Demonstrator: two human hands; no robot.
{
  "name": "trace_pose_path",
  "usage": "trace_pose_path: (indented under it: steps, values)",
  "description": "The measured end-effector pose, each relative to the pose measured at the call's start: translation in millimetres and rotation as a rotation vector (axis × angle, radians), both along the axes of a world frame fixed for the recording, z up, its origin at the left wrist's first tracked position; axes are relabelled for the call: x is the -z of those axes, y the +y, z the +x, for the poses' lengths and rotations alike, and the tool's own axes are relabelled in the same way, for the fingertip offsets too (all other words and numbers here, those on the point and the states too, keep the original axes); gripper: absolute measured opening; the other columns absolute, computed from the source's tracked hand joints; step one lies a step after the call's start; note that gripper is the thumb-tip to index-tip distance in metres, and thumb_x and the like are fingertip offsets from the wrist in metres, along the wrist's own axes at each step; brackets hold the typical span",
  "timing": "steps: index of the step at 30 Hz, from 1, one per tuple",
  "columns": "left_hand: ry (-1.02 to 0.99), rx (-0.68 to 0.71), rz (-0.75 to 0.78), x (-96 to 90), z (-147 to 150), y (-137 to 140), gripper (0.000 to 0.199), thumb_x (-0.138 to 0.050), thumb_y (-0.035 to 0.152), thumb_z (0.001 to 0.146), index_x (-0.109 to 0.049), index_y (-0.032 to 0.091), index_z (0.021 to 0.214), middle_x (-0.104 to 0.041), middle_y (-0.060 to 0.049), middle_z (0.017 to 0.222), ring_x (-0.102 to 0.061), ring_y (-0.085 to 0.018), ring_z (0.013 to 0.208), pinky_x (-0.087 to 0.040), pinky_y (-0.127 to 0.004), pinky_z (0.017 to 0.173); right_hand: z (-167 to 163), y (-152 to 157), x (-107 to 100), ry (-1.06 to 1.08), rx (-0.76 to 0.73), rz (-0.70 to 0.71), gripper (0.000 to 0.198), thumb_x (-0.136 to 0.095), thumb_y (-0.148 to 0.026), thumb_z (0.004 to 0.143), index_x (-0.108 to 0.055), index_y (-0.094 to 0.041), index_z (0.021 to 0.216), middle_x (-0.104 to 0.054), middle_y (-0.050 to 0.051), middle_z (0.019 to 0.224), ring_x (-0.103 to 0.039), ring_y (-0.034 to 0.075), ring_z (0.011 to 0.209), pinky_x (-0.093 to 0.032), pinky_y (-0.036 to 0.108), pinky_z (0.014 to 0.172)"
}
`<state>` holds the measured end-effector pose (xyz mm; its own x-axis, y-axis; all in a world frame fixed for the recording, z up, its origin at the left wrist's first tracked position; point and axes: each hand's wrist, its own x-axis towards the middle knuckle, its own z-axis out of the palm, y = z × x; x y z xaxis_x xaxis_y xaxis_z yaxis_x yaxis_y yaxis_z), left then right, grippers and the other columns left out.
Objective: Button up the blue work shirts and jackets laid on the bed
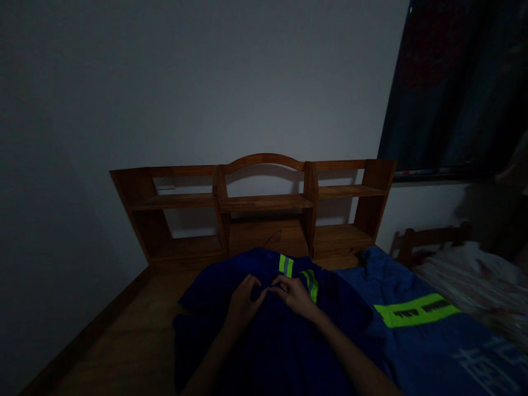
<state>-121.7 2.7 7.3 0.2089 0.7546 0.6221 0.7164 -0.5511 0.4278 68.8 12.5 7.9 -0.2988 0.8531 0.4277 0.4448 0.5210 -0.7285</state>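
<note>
A dark blue work jacket (284, 335) with yellow-green and grey reflective bands (286, 265) lies spread in front of me. Over its middle, my left hand (243, 301) is closed in a pinch, thumb and forefinger on the cloth. My right hand (296, 296) pinches the same spot from the other side, so the fingertips of both hands nearly meet. Any small part between the fingertips, such as a button, is too dark and small to make out. Shadow hides most of the jacket's folds near my forearms.
Behind the jacket stands a wooden headboard shelf (266, 203) against a pale wall. A lighter blue garment (429, 352) with a wide yellow-green strip lies at right. Bare wooden boards (124, 335) show at left. Pale bedding (474, 269) and a dark curtain (462, 93) are farther right.
</note>
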Motion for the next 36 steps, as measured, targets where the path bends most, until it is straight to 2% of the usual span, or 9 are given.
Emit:
trace_pose_path:
  steps: [6, 9, 12, 16, 19, 22, 26, 30, 36]
  values:
    - [0.119, -0.215, 0.108, -11.2, -21, 10, 0.03, -0.061, 0.049, 0.075, -0.052, 0.021, 0.076, -0.055, -0.002, 0.078, -0.052, -0.022, 0.079, -0.04, -0.036, 0.076, 12, 4, -10, 0.038, 0.26, 0.084, 0.017, -0.05, -0.032, 0.087, -0.062, -0.022, 0.091, -0.048, -0.005, 0.055, -0.045, 0.011, 0.051, -0.027, 0.021, 0.051]
    - [-0.008, -0.191, 0.065, -12.9, -25, 9, 0.023, -0.059, 0.044, 0.078, -0.053, 0.022, 0.079, -0.054, -0.002, 0.079, -0.052, -0.02, 0.078, -0.041, -0.032, 0.072, 21, 9, -11, 0.099, 0.405, 0.084, 0.018, -0.047, -0.033, 0.088, -0.06, -0.021, 0.091, -0.055, -0.002, 0.061, -0.049, 0.013, 0.053, -0.031, 0.022, 0.052]
    - [-0.175, -0.103, -0.01, -12.9, -19, 4, 0.016, -0.055, 0.038, 0.082, -0.054, 0.022, 0.082, -0.054, 0.0, 0.079, -0.052, -0.017, 0.076, -0.042, -0.028, 0.068, 23, 11, -8, 0.09, 0.457, 0.088, 0.017, -0.046, -0.032, 0.088, -0.059, -0.021, 0.09, -0.06, 0.0, 0.069, -0.055, 0.015, 0.06, -0.037, 0.023, 0.057]
    - [-0.284, -0.004, -0.084, -15.0, -11, -2, 0.017, -0.056, 0.037, 0.081, -0.059, 0.022, 0.087, -0.057, 0.0, 0.085, -0.053, -0.015, 0.079, -0.043, -0.026, 0.072, 15, 2, -11, 0.001, 0.449, 0.198, 0.022, -0.048, -0.029, 0.085, -0.057, -0.02, 0.103, -0.062, 0.006, 0.094, -0.059, 0.02, 0.088, -0.044, 0.031, 0.08]
    - [-0.333, 0.027, -0.139, -16.1, -9, -3, 0.022, -0.06, 0.042, 0.078, -0.059, 0.02, 0.079, -0.057, 0.0, 0.082, -0.054, -0.014, 0.076, -0.044, -0.024, 0.071, 8, -12, -24, -0.044, 0.32, 0.33, 0.041, -0.048, -0.029, 0.086, -0.046, -0.021, 0.126, -0.05, 0.008, 0.126, -0.047, 0.021, 0.117, -0.038, 0.036, 0.1]
    - [-0.354, 0.073, -0.192, -15.0, -6, -2, 0.027, -0.057, 0.045, 0.08, -0.059, 0.018, 0.073, -0.059, -0.001, 0.081, -0.055, -0.015, 0.078, -0.044, -0.024, 0.073, 6, -24, -38, -0.083, 0.188, 0.404, 0.054, -0.046, -0.03, 0.089, -0.03, -0.023, 0.14, -0.037, 0.007, 0.14, -0.034, 0.02, 0.129, -0.029, 0.039, 0.108]
    - [-0.361, 0.199, -0.268, -9.7, -2, -2, 0.027, -0.053, 0.042, 0.083, -0.065, 0.019, 0.078, -0.064, -0.003, 0.092, -0.058, -0.017, 0.089, -0.045, -0.026, 0.082, 4, -27, -41, -0.121, 0.093, 0.412, 0.051, -0.047, -0.032, 0.09, -0.033, -0.026, 0.139, -0.045, 0.007, 0.134, -0.038, 0.021, 0.125, -0.029, 0.043, 0.108]
    - [-0.388, 0.152, -0.286, -4.0, 1, -1, 0.026, -0.06, 0.043, 0.077, -0.064, 0.019, 0.086, -0.065, -0.003, 0.091, -0.06, -0.018, 0.087, -0.047, -0.029, 0.08, 2, -21, -29, -0.129, 0.045, 0.363, 0.03, -0.055, -0.033, 0.087, -0.056, -0.026, 0.116, -0.059, 0.006, 0.106, -0.051, 0.02, 0.105, -0.039, 0.037, 0.095]
    - [-0.286, 0.182, -0.155, -4.0, 4, -3, 0.022, -0.065, 0.039, 0.074, -0.06, 0.021, 0.085, -0.061, -0.002, 0.09, -0.057, -0.016, 0.085, -0.046, -0.028, 0.078, 2, -13, -17, -0.111, 0.057, 0.306, 0.009, -0.054, -0.026, 0.088, -0.061, -0.023, 0.091, -0.059, 0.003, 0.09, -0.053, 0.017, 0.09, -0.04, 0.031, 0.084]
